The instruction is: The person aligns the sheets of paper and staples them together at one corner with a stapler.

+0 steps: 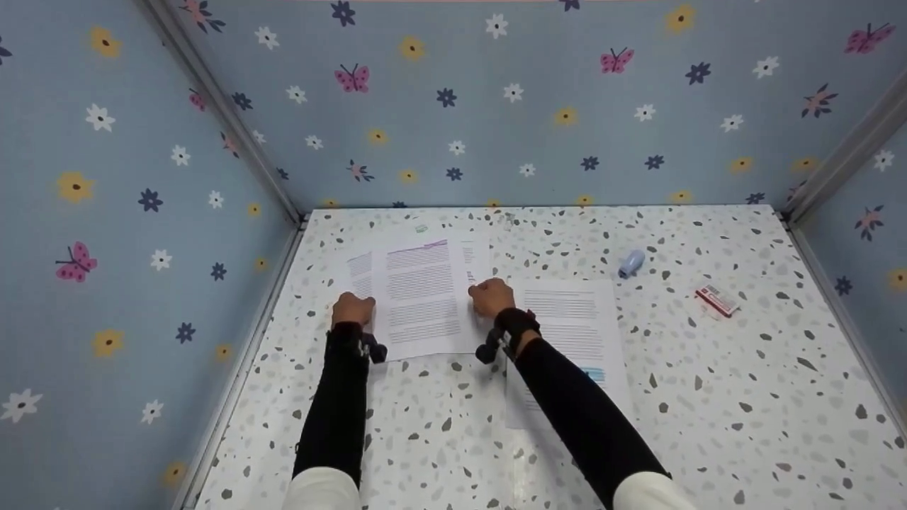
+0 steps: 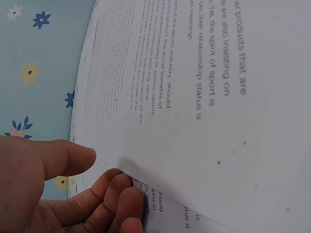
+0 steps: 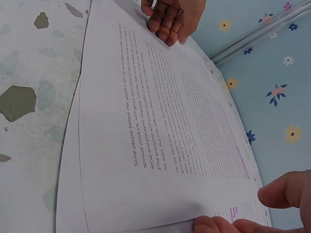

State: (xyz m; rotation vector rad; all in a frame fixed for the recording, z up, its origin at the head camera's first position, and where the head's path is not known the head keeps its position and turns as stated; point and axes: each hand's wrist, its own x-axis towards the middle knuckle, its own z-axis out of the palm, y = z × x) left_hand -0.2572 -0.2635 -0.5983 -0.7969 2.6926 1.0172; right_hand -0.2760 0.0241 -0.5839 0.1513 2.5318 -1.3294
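A printed sheet of paper [image 1: 418, 301] with a purple highlighted line at its top lies over other printed sheets [image 1: 360, 268], which stick out to its left and right. My left hand [image 1: 352, 309] holds the top sheet's left edge, its curled fingers [image 2: 109, 194] tucked at the edge where the paper lifts off the page below. At the opposite edge, my right hand [image 1: 492, 297] holds the same sheet. In the right wrist view, its thumb [image 3: 279, 194] is above the paper and its fingertips [image 3: 209, 224] are at the edge.
Another printed sheet [image 1: 567, 304] with blue highlighting lies under my right forearm. Farther right are a light-blue rounded object [image 1: 632, 263] and a small red-and-white box [image 1: 717, 301]. Flower-patterned walls [image 1: 453, 106] enclose the speckled table [image 1: 708, 397] at the back and sides.
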